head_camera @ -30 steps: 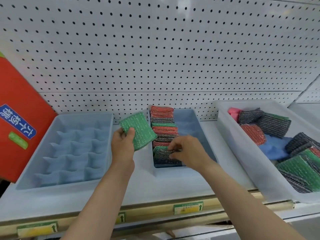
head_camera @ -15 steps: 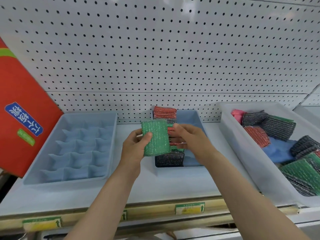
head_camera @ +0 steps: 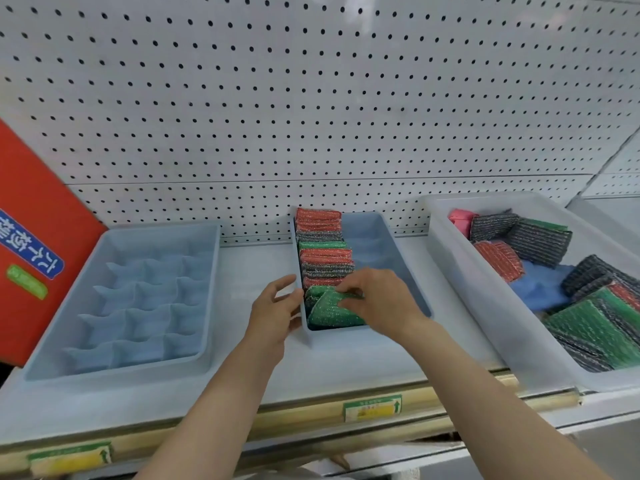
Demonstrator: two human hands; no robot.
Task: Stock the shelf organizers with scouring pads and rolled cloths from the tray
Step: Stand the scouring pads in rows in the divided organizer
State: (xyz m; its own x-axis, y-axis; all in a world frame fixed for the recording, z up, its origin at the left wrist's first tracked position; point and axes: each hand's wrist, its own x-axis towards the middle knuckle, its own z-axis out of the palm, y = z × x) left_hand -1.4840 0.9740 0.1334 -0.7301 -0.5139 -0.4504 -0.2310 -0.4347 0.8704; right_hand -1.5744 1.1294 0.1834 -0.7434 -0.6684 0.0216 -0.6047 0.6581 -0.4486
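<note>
Right hand (head_camera: 377, 303) covers part of the green scouring pad (head_camera: 332, 308) at the front of the narrow organizer (head_camera: 398, 268); fingertips hidden behind the pad's top edge, so grip can't be told exactly. Pads further back in the row (head_camera: 323, 251) overlap, only top edges show. White tray (head_camera: 460, 258) is cut off at the right & bottom edges; the blue cloth (head_camera: 540, 285) in it is mostly buried under pads. Red box (head_camera: 38, 237) is cut by the left edge, its label text only partly in view. Shelf price tags (head_camera: 372, 407) too blurred to read. Both forearms run out of the bottom edge.
</note>
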